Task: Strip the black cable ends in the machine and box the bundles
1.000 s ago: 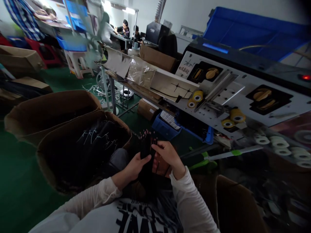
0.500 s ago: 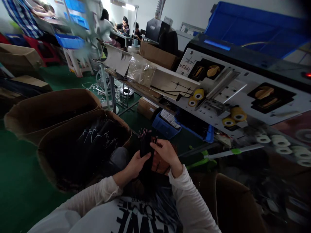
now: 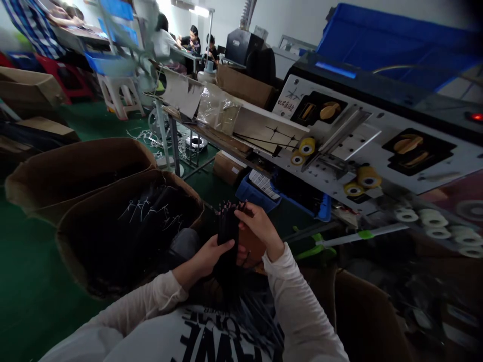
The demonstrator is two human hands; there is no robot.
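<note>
In the head view, low and central above the person's lap, the left hand point(image 3: 211, 254) is wrapped around the middle of a bundle of thin black wires point(image 3: 228, 232), fingers curled about it from the left with the thumb lying across its near side; the right hand point(image 3: 255, 224) meets the bundle's upper end, its fingertips narrowed to a pinch at the small pinkish wire tips point(image 3: 229, 205), which fan out just above them; whether one strand is caught in that pinch is too small to tell; the bundle stands roughly upright between the two hands, its lower part falling away below the left fingers into the dark of the lap; it looks light and limp, individual strands likely to splay or slip loose unless gripped around the whole sheaf, so the middle, where the left fingers close, seems the sound place to hold, with the tips left to a fine pinch; left of the left hand, near but apart, an open cardboard box point(image 3: 71, 226) holds more dark wire bundles; beyond the right fingertips, well apart, a machine panel point(image 3: 381, 146) carries yellow rollers point(image 3: 368, 177).
</note>
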